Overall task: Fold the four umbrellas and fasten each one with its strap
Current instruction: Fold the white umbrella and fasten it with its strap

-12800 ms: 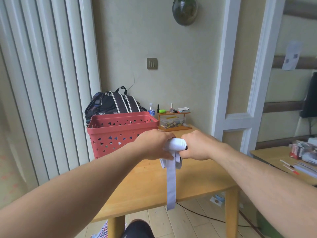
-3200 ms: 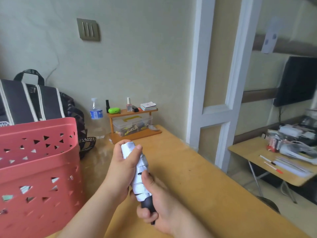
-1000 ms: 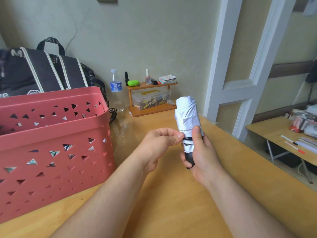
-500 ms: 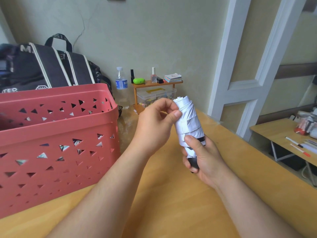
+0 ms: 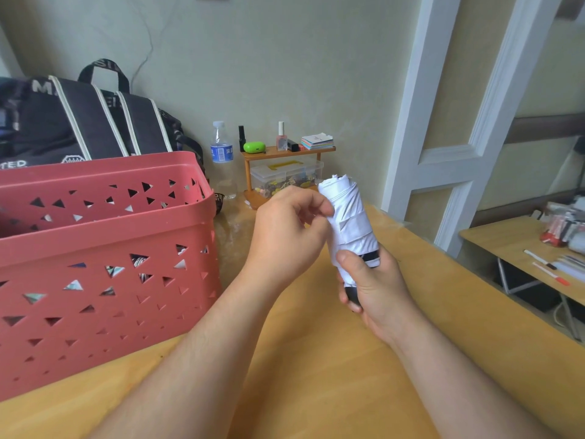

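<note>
Right hand (image 5: 373,289) grips white umbrella (image 5: 349,223); left hand (image 5: 285,236) pinches its side; bag (image 5: 79,125) reads "TED".

Tabletop (image 5: 316,369): bare wood lay open beneath and in front of both forearms, and along the right side out to the edge. Left side blocked by a tall red basket (image 5: 104,267), its near wall just beside the left forearm. Behind the basket a dark bag (image 5: 85,122) stood against the wall. Far edge held a water bottle (image 5: 222,156) and a small wooden shelf (image 5: 285,172) with a clear box under it; a narrow strip of tabletop lay between them and the left hand (image 5: 285,239). Both hands met on the folded umbrella (image 5: 351,223), held above the tabletop. A second table (image 5: 512,245) stood well apart to the right, across a gap.
</note>
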The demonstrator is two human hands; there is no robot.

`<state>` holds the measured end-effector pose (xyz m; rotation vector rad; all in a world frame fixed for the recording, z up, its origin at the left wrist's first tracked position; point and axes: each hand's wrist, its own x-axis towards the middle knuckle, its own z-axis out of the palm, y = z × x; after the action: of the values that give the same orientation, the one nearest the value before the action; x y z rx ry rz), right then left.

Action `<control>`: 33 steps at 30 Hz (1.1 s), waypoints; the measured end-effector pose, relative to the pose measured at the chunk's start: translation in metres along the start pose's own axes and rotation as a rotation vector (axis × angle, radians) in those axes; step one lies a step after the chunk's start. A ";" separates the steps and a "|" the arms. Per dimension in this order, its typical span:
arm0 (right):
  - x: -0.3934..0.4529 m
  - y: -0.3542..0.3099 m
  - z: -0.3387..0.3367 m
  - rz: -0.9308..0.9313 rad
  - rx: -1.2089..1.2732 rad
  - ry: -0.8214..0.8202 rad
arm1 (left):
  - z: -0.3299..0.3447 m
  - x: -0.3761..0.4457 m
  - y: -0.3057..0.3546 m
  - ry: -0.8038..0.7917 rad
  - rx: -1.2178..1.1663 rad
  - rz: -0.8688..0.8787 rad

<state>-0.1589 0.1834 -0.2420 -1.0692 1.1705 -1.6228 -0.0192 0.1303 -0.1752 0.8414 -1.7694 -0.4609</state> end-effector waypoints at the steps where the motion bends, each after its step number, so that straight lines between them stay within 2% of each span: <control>1: 0.000 -0.001 0.001 0.009 -0.008 0.010 | 0.000 0.000 0.003 -0.020 -0.020 -0.056; 5: 0.001 0.001 0.002 -0.017 -0.067 0.089 | 0.000 0.001 0.009 -0.101 -0.095 -0.247; 10: 0.003 0.003 -0.001 -0.105 -0.160 0.145 | 0.004 0.003 0.002 -0.123 -0.197 -0.324; 14: 0.003 0.006 -0.003 -0.152 -0.242 0.188 | 0.005 0.003 -0.003 -0.179 -0.247 -0.269; 22: 0.002 0.005 -0.004 -0.175 -0.350 0.196 | 0.002 0.004 -0.008 -0.195 -0.118 -0.204; 29: 0.000 -0.002 -0.005 -0.112 -0.295 0.115 | -0.003 0.008 -0.015 -0.188 -0.097 -0.202; 33: 0.000 0.000 -0.004 -0.107 -0.275 0.111 | -0.001 0.008 -0.016 -0.186 -0.173 -0.203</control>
<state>-0.1624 0.1838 -0.2425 -1.2447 1.4646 -1.6529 -0.0141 0.1138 -0.1804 0.8809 -1.7892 -0.8371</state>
